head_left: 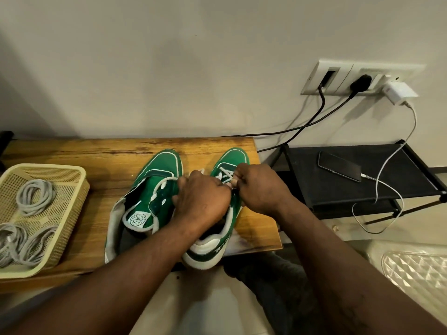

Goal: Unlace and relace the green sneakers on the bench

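Two green sneakers with white trim stand on the wooden bench, toes toward the wall. The left sneaker has its tongue folded open and a loose white lace across the throat. The right sneaker carries a white lace threaded near the toe. My left hand lies over the right sneaker's throat, its fingers curled and hidden against the lacing. My right hand pinches the white lace just beside the eyelets on the shoe's right side. The two hands touch above this shoe.
A cream plastic basket with several coiled grey cords sits at the bench's left end. To the right a black rack holds a phone on a white charging cable. Wall sockets with plugs and black cables hang above.
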Available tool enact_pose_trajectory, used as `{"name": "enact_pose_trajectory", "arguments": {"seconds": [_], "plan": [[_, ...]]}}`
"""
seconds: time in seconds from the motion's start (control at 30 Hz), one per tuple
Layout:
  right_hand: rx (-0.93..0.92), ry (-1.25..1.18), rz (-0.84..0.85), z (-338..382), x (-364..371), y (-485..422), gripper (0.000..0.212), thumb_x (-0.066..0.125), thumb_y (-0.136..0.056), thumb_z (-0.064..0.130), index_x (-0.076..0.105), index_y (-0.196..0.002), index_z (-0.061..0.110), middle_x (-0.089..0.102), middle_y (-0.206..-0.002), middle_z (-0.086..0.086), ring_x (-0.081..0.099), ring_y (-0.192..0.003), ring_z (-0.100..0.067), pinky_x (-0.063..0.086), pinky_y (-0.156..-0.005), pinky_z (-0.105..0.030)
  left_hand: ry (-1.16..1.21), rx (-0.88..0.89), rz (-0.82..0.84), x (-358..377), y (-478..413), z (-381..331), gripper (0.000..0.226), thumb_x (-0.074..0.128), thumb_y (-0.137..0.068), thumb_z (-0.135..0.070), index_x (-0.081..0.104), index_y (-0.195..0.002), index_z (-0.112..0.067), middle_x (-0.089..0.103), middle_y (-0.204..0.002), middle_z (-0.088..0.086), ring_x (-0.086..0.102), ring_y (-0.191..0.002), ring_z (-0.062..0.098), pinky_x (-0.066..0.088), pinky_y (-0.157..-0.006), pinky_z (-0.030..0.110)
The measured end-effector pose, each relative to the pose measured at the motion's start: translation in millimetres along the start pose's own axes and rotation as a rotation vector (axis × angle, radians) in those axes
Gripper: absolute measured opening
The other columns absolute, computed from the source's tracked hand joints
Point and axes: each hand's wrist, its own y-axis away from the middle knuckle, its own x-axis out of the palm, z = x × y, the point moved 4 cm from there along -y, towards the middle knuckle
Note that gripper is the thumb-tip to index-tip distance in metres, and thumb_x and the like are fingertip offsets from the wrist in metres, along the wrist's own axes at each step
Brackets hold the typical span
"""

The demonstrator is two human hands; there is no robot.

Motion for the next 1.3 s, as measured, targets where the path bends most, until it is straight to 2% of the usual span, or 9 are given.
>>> {"name": "enact_pose_trajectory", "arguments": {"seconds": [0.13, 0.23, 0.33, 0.5, 0.7, 0.83, 1.03, 1.17, 1.3], "plan": [[-0.031, 0.056, 0.003, 8, 3, 0, 0.007, 0.056, -0.096, 0.021, 0.062, -0.097, 0.018, 0.067, -0.090, -0.005, 0.059, -0.079, -0.028, 0.043, -0.062, -0.035, 0.024, -0.119, 0.045, 9, -15, 5, 0.050, 0.044, -0.074, -0.059, 0.072, -0.083, -0.019, 0.067, -0.107, 0.003, 0.046, -0.113, 0.029, 0.036, -0.094, 0.052], [-0.065, 0.098, -0.034, 13, 3, 3, 0.008, 0.056, -0.096, 0.022, 0.062, -0.099, 0.019, 0.067, -0.092, -0.005, 0.061, -0.081, -0.028, 0.040, -0.063, -0.034, 0.055, -0.159, 0.013, 5, -18, 3, 0.046, 0.058, -0.081, -0.059, 0.073, -0.099, -0.019, 0.064, -0.118, 0.001, 0.043, -0.121, 0.029, 0.035, -0.096, 0.049], [-0.083, 0.128, -0.127, 17, 0, 6, 0.011, 0.055, -0.097, 0.025, 0.062, -0.103, 0.019, 0.065, -0.094, -0.002, 0.058, -0.079, -0.026, 0.039, -0.064, -0.035, -0.076, -0.018, -0.107, -3, -10, -3, 0.049, 0.068, -0.088, -0.057, 0.071, -0.113, -0.015, 0.049, -0.132, -0.006, 0.035, -0.124, 0.024, 0.031, -0.093, 0.045], [0.028, -0.160, -0.472, 2, -41, 1, 0.011, 0.057, -0.102, 0.023, 0.061, -0.094, 0.018, 0.066, -0.086, -0.001, 0.059, -0.077, -0.027, 0.045, -0.064, -0.040, -0.117, 0.118, -0.078, -2, 6, 1, 0.024, 0.072, -0.089, -0.047, 0.074, -0.088, -0.023, 0.044, -0.127, -0.012, 0.031, -0.122, 0.018, 0.026, -0.091, 0.041], [0.255, 0.067, 0.049, -20, -18, 5, 0.018, 0.059, -0.097, 0.022, 0.065, -0.112, 0.015, 0.069, -0.107, -0.008, 0.064, -0.095, -0.028, 0.058, -0.082, -0.041, -0.068, 0.139, -0.075, -3, 7, -1, 0.022, 0.071, -0.091, -0.041, 0.078, -0.080, -0.024, 0.046, -0.126, -0.013, 0.031, -0.122, 0.015, 0.028, -0.095, 0.042], [0.133, -0.033, -0.054, -12, -21, 3, 0.048, 0.073, -0.089, 0.026, 0.060, -0.135, 0.023, 0.062, -0.132, -0.004, 0.060, -0.119, -0.027, 0.056, -0.097, -0.047, -0.034, 0.114, -0.066, -3, 5, 0, 0.022, 0.073, -0.089, -0.041, 0.077, -0.077, -0.024, 0.048, -0.123, -0.014, 0.032, -0.121, 0.016, 0.030, -0.095, 0.042], [-0.060, -0.008, 0.191, 6, 5, -11, 0.020, 0.065, -0.093, 0.016, 0.075, -0.104, 0.029, 0.074, -0.109, 0.001, 0.066, -0.101, -0.022, 0.057, -0.085, -0.037, 0.014, 0.068, -0.009, -4, 1, 2, 0.026, 0.076, -0.089, -0.045, 0.080, -0.076, -0.023, 0.046, -0.131, -0.016, 0.031, -0.124, 0.017, 0.025, -0.093, 0.039], [-0.055, -0.030, 0.187, -2, 2, -14, 0.016, 0.065, -0.096, 0.016, 0.065, -0.089, 0.030, 0.069, -0.094, 0.004, 0.064, -0.090, -0.018, 0.051, -0.073, -0.033, -0.056, 0.153, -0.021, -6, 5, -3, 0.027, 0.072, -0.094, -0.039, 0.078, -0.073, -0.024, 0.040, -0.142, -0.015, 0.029, -0.129, 0.018, 0.030, -0.099, 0.040], [-0.052, -0.027, 0.272, -9, 6, -9, 0.020, 0.065, -0.101, 0.027, 0.054, -0.087, 0.035, 0.066, -0.094, 0.005, 0.061, -0.090, -0.019, 0.048, -0.076, -0.035, -0.108, 0.221, -0.046, -5, 6, -2, 0.023, 0.068, -0.097, -0.034, 0.079, -0.079, -0.024, 0.038, -0.145, -0.012, 0.028, -0.130, 0.018, 0.038, -0.107, 0.046]]}}
